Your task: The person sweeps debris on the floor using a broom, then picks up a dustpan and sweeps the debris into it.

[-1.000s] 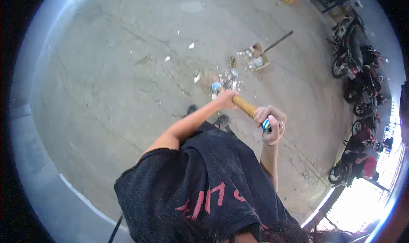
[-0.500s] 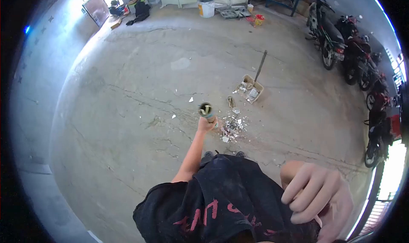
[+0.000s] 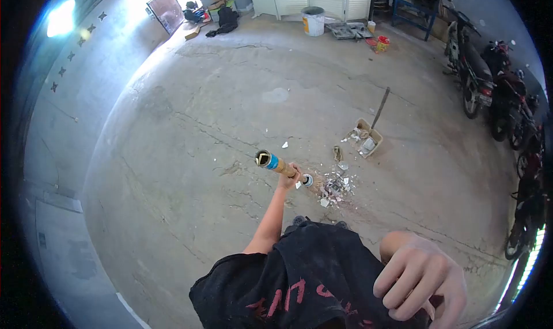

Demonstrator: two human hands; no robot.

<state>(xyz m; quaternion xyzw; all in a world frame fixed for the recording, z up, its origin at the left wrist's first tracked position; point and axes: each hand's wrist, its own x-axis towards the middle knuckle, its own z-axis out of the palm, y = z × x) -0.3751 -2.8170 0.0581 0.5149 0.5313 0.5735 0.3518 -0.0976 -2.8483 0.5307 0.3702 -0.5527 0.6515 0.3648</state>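
My left hand (image 3: pixel 290 176) is wrapped round the thick, light-brown handle of a broom (image 3: pixel 280 166), which has a blue band near its hollow upper end. The broom slants down to the right, and its bristles (image 3: pixel 315 183) meet the left side of a pile of broken white and grey debris (image 3: pixel 337 188). Close to the camera at lower right, my right hand (image 3: pixel 423 277) is closed with curled fingers; its palm is hidden. Beyond the pile stands a long-handled dustpan (image 3: pixel 368 137) with debris in it. A small brownish piece (image 3: pixel 337 153) lies between pile and dustpan.
Parked motorbikes (image 3: pixel 475 81) line the right side. A white bucket (image 3: pixel 313 22), grey trays (image 3: pixel 348 31) and a red-yellow tub (image 3: pixel 382 43) stand at the back, near white shutters (image 3: pixel 294 0). Cracks and loose white chips (image 3: pixel 285 145) mark the concrete floor (image 3: pixel 173 185).
The view has shifted, so the floor and objects sit lower and further right. The broom has tilted from nearly end-on to a slant, its upper end now leftward. My right hand stays curled.
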